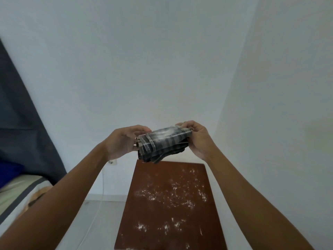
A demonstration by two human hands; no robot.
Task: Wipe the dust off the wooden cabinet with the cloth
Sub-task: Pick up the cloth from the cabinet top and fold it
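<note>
The folded striped cloth point(162, 142), whitened with dust on top, was held in the air above the far edge of the wooden cabinet point(169, 204). The left hand point(120, 141) and right hand point(197, 138) gripped its opposite ends with curled fingers. White dust specks lay scattered over the cabinet top.

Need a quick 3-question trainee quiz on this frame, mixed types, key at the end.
1. True or false: the cloth rests on the cabinet.
2. Which hands grip the cloth? A) left hand only B) right hand only C) both
3. Fill in: white ___ speckles the cabinet top.

Key: 1 false, it is held above the cabinet. 2 C, one hand at each end. 3 dust.
</note>
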